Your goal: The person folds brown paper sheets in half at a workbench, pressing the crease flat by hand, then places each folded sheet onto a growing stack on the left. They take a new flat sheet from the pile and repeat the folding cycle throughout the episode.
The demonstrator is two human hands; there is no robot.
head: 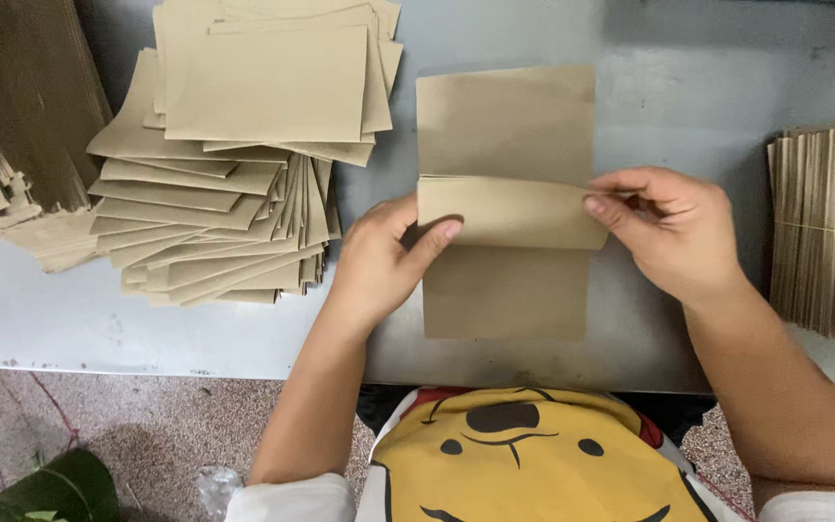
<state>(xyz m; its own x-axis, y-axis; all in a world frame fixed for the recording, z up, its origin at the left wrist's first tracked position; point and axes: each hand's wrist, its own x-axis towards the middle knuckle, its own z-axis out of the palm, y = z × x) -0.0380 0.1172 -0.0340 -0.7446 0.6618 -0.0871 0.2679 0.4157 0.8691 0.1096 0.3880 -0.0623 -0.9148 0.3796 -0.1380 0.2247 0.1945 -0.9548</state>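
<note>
L hand (379, 266) + R hand (674, 232): my fingers clamped on flat brown kraft paper sheet (509, 203), mid grey table (688, 87), near front edge | tip: keep fold edges square, press crease evenly | folded brown paper stack (234, 184) at left.

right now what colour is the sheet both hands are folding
Plain tan-brown, kraft-like paper sheet, unpatterned; head view shows it.

You've got one folded brown paper sheet (509, 203) under two hands: left hand (384, 256), right hand (669, 227). Left of that sheet: one fanned stack of flat brown sheets (234, 155), count unreadable. Further left: one heap of cardboard pieces (12, 145). Right of the sheet: one tied bundle of paper (828, 227).
</note>
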